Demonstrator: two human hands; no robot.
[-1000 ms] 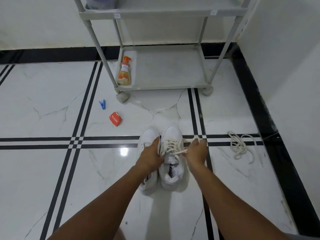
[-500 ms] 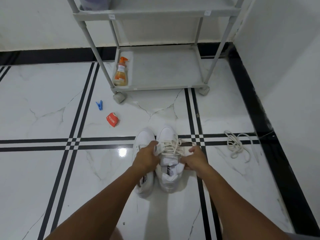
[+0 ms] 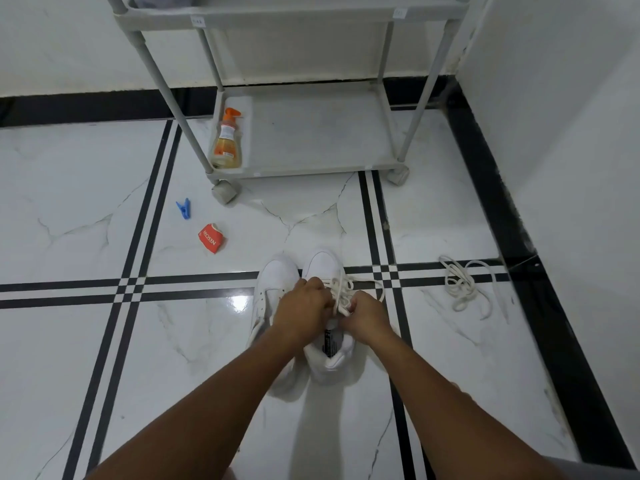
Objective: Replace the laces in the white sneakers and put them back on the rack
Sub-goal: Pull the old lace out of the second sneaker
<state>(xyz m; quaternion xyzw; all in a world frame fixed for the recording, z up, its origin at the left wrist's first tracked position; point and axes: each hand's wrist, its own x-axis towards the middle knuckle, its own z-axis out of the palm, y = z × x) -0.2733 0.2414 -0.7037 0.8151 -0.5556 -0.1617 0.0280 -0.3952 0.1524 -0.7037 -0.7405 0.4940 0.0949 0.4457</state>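
Two white sneakers stand side by side on the floor, toes pointing away from me. The right sneaker (image 3: pixel 327 265) carries a cream lace (image 3: pixel 341 292) threaded through its eyelets. My left hand (image 3: pixel 299 315) and my right hand (image 3: pixel 367 318) meet over its tongue, each pinching a strand of that lace. The left sneaker (image 3: pixel 273 282) is partly hidden under my left hand and forearm; I see no lace on it. A loose cream lace (image 3: pixel 462 289) lies bundled on the floor to the right. The grey rack (image 3: pixel 311 169) stands beyond the sneakers.
An orange spray bottle (image 3: pixel 227 142) lies on the rack's bottom shelf at its left end. A blue clothes peg (image 3: pixel 183 207) and a crumpled red packet (image 3: pixel 211 237) lie on the tiles to the left. A white wall (image 3: pixel 571 150) closes the right side.
My hands have drawn closer together over the right sneaker's lace. The right hand has come inward from the shoe's side to its tongue. The camera has tilted slightly.
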